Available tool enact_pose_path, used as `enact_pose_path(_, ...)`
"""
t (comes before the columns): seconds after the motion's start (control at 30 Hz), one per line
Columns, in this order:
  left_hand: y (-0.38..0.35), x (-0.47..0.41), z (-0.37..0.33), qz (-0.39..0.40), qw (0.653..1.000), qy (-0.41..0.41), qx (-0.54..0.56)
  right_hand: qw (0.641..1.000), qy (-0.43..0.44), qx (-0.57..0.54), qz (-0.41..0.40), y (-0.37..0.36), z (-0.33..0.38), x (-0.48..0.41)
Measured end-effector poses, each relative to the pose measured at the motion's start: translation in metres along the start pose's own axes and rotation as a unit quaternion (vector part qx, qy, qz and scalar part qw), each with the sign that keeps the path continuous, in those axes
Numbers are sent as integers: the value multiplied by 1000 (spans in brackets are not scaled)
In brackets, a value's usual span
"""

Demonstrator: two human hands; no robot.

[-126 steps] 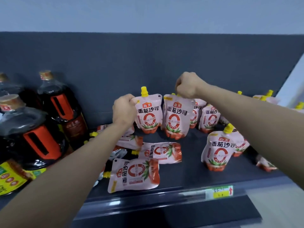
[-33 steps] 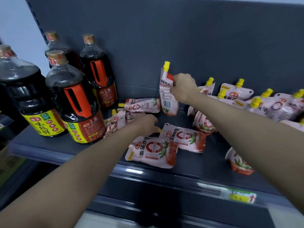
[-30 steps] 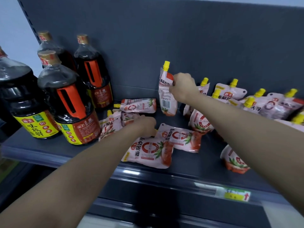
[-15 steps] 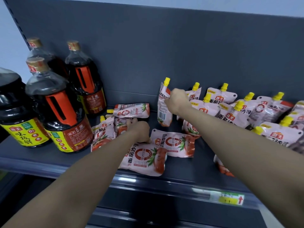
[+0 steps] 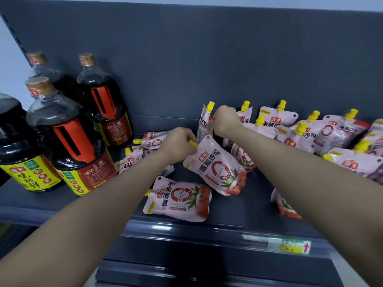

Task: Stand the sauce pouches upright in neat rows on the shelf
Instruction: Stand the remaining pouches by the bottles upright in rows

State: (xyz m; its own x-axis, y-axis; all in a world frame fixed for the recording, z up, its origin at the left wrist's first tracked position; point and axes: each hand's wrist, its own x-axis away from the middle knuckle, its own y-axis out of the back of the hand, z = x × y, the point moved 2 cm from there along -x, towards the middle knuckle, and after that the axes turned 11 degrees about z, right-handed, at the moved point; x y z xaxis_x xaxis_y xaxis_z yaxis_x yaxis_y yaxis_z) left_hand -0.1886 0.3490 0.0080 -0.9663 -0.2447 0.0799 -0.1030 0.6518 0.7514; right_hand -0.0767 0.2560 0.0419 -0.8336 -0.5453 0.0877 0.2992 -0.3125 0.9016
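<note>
Both bare arms reached in over the front edge of the shelf (image 5: 207, 230) and drew together toward its back middle. The left forearm (image 5: 99, 206) rose from the lower left with the wrist straight. The left hand (image 5: 178, 145) lay back-up, its fingers (image 5: 189, 138) curled down and pinching the yellow spout (image 5: 193, 144) of a tilted sauce pouch (image 5: 215, 168). The right forearm (image 5: 300, 170) came in from the right, farther back than the left. The right hand (image 5: 224, 121) was closed like a fist, gripping the top of an upright sauce pouch (image 5: 204, 126) just below its cap. The hands were near each other but apart.
</note>
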Motion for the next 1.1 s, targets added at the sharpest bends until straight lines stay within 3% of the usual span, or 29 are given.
enact_pose_path(0.2,9,-1,-35,-2,997,-49,66,999,7,-16,-51,35,2,20)
enact_pose_path(0.57,-15,0,-83,89,982,-165,20,989,-37,12,-146,90,-27,76)
enact_pose_path(0.87,-44,8,-109,130,964,-224,57,989,-73,54,-113,94,-49,103)
enact_pose_path(1.1,-29,18,-100,131,973,-175,72,994,-28,96,-53,95,-51,109)
